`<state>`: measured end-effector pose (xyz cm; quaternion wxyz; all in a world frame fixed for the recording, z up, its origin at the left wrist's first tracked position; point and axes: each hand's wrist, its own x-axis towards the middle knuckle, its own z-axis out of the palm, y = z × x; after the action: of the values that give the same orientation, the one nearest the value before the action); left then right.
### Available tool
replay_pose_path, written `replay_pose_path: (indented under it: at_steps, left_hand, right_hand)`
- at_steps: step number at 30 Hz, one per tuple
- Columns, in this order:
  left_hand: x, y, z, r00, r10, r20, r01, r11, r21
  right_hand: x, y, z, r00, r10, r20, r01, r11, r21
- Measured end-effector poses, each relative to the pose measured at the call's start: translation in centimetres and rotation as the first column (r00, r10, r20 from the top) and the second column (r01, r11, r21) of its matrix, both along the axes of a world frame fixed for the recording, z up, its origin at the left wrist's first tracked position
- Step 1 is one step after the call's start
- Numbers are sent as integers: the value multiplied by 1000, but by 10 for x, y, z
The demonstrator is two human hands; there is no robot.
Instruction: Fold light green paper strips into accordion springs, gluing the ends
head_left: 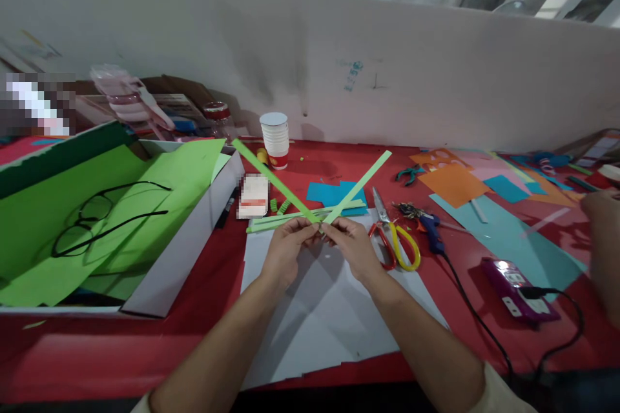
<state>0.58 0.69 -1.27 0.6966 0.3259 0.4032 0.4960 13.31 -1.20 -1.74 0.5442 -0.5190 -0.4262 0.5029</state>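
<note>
Two light green paper strips meet in a V between my hands. My left hand point(290, 243) pinches the lower end of the left paper strip point(276, 182), which slants up to the left. In my right hand point(349, 240) the fingers are closed on the lower end of the right paper strip point(363, 181), which slants up to the right. The fingertips of both hands touch where the ends meet, and they hide the joint. Below lies a white sheet point(334, 310). More green strips point(271, 223) lie just behind my hands, beside small folded green pieces point(279, 207).
Scissors point(394, 239) and a glue gun point(429, 227) with a cord lie right of my hands. A purple power box point(518, 293) is farther right, near another person's arm point(603, 251). At left stands a box point(165, 284) with green paper and glasses point(87, 226). Paper cups point(274, 139) stand behind.
</note>
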Motion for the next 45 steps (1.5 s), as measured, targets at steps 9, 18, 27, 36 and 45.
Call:
replay_pose_path:
  at_steps: [9, 18, 27, 36, 45]
  left_hand:
    - [-10, 3, 10, 990, -140, -27, 139, 990, -38]
    - [-9, 4, 6, 980, -179, -91, 180, 984, 0]
    - [-11, 4, 1, 960, -179, -217, 199, 977, 75]
    - [-7, 3, 2, 1000, -29, 4, 29, 1000, 9]
    - [2, -1, 1, 983, 43, 180, -31, 997, -71]
  right_hand:
    - [5, 2, 5, 942, 77, -327, -142, 973, -180]
    - [5, 1, 5, 942, 65, -329, -78, 997, -28]
    - [9, 2, 4, 994, 96, 56, -99, 994, 53]
    - [0, -2, -2, 995, 78, 62, -91, 966, 244]
    - [-10, -9, -1, 999, -25, 44, 12, 963, 268]
